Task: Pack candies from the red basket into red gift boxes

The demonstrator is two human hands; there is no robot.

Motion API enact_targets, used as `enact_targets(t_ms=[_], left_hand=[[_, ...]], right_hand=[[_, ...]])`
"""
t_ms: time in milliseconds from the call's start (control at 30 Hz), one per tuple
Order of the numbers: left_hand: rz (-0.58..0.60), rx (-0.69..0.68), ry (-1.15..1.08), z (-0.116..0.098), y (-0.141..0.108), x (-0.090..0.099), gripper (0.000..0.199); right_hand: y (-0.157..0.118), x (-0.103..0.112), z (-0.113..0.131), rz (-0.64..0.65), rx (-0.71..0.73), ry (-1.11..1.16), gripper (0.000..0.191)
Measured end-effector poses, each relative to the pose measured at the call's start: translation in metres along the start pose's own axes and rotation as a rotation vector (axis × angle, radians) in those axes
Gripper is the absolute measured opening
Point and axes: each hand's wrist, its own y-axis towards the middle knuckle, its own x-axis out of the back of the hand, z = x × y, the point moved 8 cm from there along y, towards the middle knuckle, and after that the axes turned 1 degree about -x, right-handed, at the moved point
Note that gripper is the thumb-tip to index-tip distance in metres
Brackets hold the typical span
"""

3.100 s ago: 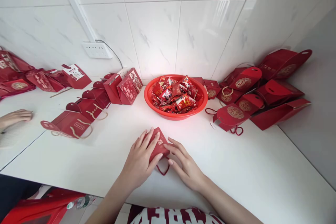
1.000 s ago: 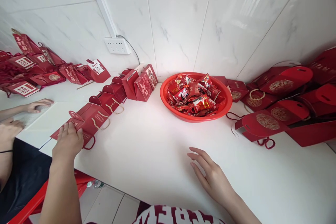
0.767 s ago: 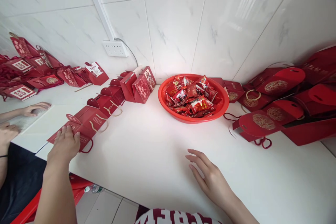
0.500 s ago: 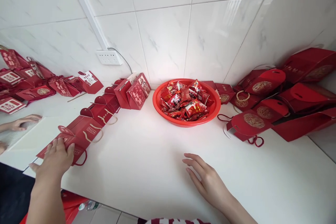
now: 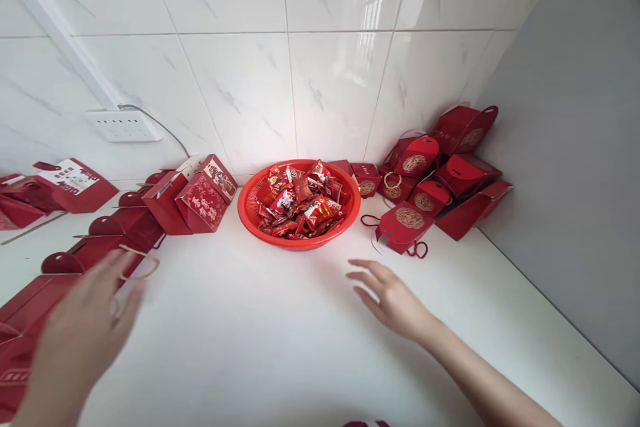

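Note:
My left hand, smeared by motion, hovers by the row of red gift boxes at the left. Its fingers are stretched out with the thumb apart, and it holds nothing. A box with a beige rope handle is closest to its fingertips. My right hand is over the white table, fingers loosely spread and empty. Beyond it stands a red plastic basket filled with small red-wrapped packets. Near that hand, to its upper right, lies a red box with a gold round emblem.
More red boxes are piled at the back right, against a grey panel. Two floral-print boxes stand left of the basket. A socket strip with a cable is on the tiled wall.
My view has turned to the right. My left hand has come off the red gift box at the front of the row and lifted away. My right hand stays open over the table.

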Motion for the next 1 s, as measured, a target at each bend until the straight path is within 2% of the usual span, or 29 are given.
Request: enact_targets(t_ms=[33, 67, 133, 200, 267, 333, 467, 600, 667, 800, 1000], left_hand=[[0.012, -0.158, -0.085, -0.033, 0.000, -0.014, 0.058], [0.093, -0.302, -0.152, -0.065, -0.003, -0.034, 0.052], [0.363, -0.565, -0.223, -0.128, -0.021, -0.079, 0.043], [0.523, -0.763, -0.262, -0.180, -0.041, -0.109, 0.042], [0.576, -0.878, -0.293, -0.217, -0.055, -0.128, 0.049], [0.597, -0.914, -0.301, -0.238, -0.060, -0.143, 0.055], [0.603, -0.894, -0.315, -0.244, -0.057, -0.159, 0.060], [0.590, -0.883, -0.348, -0.239, -0.054, -0.163, 0.060], [0.591, -0.873, -0.355, -0.239, -0.054, -0.164, 0.060], [0.604, -0.856, -0.366, -0.241, -0.054, -0.164, 0.059], [0.582, -0.858, -0.389, -0.240, -0.053, -0.162, 0.059]], right_hand=[[0.004, 0.013, -0.017, -0.053, -0.031, -0.036, 0.025], [0.008, 0.028, -0.034, -0.117, -0.064, -0.079, 0.025], [0.015, 0.055, -0.068, -0.229, -0.135, -0.157, 0.024], [0.017, 0.085, -0.103, -0.351, -0.245, -0.234, 0.026], [0.017, 0.110, -0.137, -0.401, -0.361, -0.354, 0.028], [0.012, 0.135, -0.170, -0.411, -0.509, -0.478, 0.031], [-0.012, 0.177, -0.226, -0.387, -0.783, -0.639, 0.038], [-0.028, 0.186, -0.258, -0.276, -0.830, -0.656, 0.054], [-0.032, 0.184, -0.266, -0.256, -0.822, -0.648, 0.050], [-0.032, 0.186, -0.267, -0.316, -0.800, -0.692, 0.047], [-0.013, 0.191, -0.267, -0.237, -0.807, -0.714, 0.041]])
